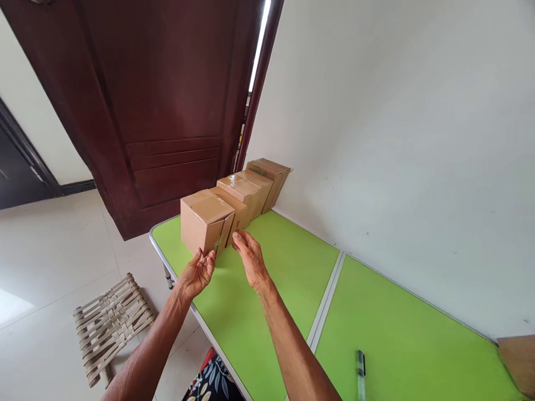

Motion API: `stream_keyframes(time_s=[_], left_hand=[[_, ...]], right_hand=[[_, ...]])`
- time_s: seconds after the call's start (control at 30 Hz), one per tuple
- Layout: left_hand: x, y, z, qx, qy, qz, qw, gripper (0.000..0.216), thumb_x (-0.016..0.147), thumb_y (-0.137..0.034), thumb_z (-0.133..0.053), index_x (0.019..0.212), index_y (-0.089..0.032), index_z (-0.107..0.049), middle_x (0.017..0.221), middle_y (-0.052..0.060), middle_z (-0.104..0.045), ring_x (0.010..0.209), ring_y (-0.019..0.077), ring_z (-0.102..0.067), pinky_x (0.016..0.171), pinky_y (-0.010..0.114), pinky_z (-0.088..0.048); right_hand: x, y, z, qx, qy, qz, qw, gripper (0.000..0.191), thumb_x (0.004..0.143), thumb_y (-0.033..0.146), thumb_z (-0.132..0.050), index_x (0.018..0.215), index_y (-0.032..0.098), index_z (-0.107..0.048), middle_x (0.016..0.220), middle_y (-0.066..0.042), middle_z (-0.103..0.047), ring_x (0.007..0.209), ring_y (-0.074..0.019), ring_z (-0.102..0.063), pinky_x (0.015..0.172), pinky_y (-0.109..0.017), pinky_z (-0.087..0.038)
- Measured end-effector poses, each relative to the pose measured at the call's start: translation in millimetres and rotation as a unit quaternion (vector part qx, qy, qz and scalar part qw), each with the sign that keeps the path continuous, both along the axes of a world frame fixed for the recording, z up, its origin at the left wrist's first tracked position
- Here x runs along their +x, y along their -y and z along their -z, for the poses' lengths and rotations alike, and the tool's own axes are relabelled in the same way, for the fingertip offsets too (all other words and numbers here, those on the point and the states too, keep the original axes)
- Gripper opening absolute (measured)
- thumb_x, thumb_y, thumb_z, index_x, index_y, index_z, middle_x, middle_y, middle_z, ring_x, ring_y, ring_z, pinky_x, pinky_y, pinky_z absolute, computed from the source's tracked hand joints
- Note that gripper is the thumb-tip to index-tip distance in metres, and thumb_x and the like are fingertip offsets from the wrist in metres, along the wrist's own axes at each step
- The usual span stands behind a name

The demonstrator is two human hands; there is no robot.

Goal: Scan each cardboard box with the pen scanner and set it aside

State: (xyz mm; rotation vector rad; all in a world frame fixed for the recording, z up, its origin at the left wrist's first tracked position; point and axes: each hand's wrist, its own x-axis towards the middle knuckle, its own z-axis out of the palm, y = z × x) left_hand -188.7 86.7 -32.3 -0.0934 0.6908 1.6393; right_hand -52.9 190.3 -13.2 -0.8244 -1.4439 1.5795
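Several taped cardboard boxes stand in a row on the green folding table (276, 267), running from its left end back to the wall. My left hand (199, 274) is at the lower corner of the nearest cardboard box (207, 214), palm partly up and fingers loosely apart; whether it touches the box I cannot tell. Beside the right face of the second box (237, 209), my right hand (251, 257) has its fingers stretched forward, grasping nothing. Farther back are the middle boxes (246, 186) and a larger box (271, 172) against the wall.
A dark red door (167, 83) is behind the table, with a white wall (397, 139) to the right. A woven stool (112, 323) stands on the floor at left. A dark-capped pen-like item (361, 365) lies on the table; part of a cardboard piece (518, 359) shows far right.
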Motion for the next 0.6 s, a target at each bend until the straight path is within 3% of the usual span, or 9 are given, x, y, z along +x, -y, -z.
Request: stream_keyframes(time_s=[0.1,0.17,0.23,0.37,0.47,0.6], left_hand=[[-10,-14,5.5,-0.019,-0.001,-0.024,1.000,0.021,0.106,-0.032,-0.066,0.120,-0.016,-0.069,0.112,0.007,-0.074,0.086,0.0161,-0.073,0.073,0.031,-0.065],[-9,-12,3.2,-0.028,0.000,-0.025,0.999,0.022,0.113,-0.028,-0.051,0.109,-0.016,-0.069,0.098,0.004,-0.075,0.074,0.0118,-0.072,0.063,0.022,-0.061],[-2,-4,-0.1,-0.034,-0.001,-0.002,0.999,0.045,0.117,-0.024,-0.028,0.098,-0.016,-0.068,0.081,0.003,-0.074,0.063,0.0092,-0.070,0.056,0.017,-0.058],[33,9,-0.5,-0.045,-0.019,0.079,0.996,0.053,0.116,-0.030,-0.023,0.097,-0.012,-0.069,0.079,0.008,-0.077,0.064,0.0159,-0.076,0.055,0.025,-0.064],[82,13,-2.8,-0.066,-0.070,0.164,0.982,0.041,0.111,-0.015,-0.033,0.094,-0.011,-0.070,0.080,0.008,-0.076,0.062,0.0182,-0.076,0.049,0.027,-0.062],[160,10,-19.4,-0.034,-0.137,0.262,0.955,0.032,0.106,-0.007,-0.042,0.090,-0.012,-0.070,0.082,0.006,-0.075,0.063,0.0166,-0.074,0.053,0.026,-0.061]], right_hand=[[21,23,19.3,-0.002,0.022,0.013,1.000,0.057,0.082,0.074,-0.074,0.107,0.022,-0.074,0.119,-0.012,-0.077,0.115,-0.0319,-0.071,0.096,-0.046,-0.059],[46,46,24.2,0.003,0.037,0.019,0.999,0.053,0.084,0.072,-0.073,0.100,0.021,-0.076,0.110,-0.012,-0.078,0.100,-0.0308,-0.076,0.078,-0.041,-0.063],[82,70,22.5,0.013,0.053,0.046,0.997,0.048,0.088,0.068,-0.071,0.098,0.021,-0.077,0.105,-0.011,-0.079,0.093,-0.0289,-0.077,0.069,-0.037,-0.062],[186,110,6.1,0.039,0.098,0.210,0.972,0.043,0.092,0.064,-0.069,0.099,0.023,-0.079,0.101,-0.010,-0.079,0.091,-0.0273,-0.077,0.070,-0.036,-0.062],[288,135,-6.8,0.060,0.136,0.415,0.898,0.046,0.091,0.067,-0.068,0.102,0.022,-0.075,0.106,-0.011,-0.077,0.096,-0.0280,-0.074,0.073,-0.038,-0.059],[421,148,-5.5,0.086,0.165,0.648,0.738,0.063,0.081,0.070,-0.075,0.119,0.021,-0.065,0.127,-0.015,-0.068,0.118,-0.0337,-0.063,0.095,-0.050,-0.054]])
